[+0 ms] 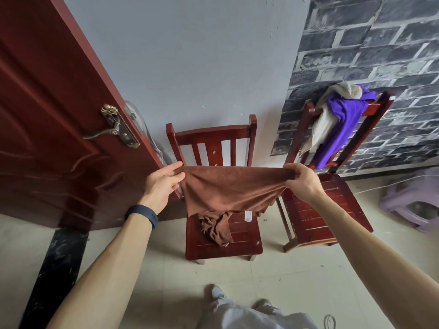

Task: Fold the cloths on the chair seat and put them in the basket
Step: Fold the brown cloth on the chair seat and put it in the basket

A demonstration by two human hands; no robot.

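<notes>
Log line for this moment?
cloth: stretched above seat; left hand: holds it; right hand: holds it; second cloth: crumpled on seat

Left wrist: dark blue smooth rubbery wristband (142,214), snug behind the left hand (164,186)
Forearms (107,264): both bare to the frame edge
Legs: pale grey loose trousers (249,317)
Feet: white and grey shoes (217,292)
</notes>
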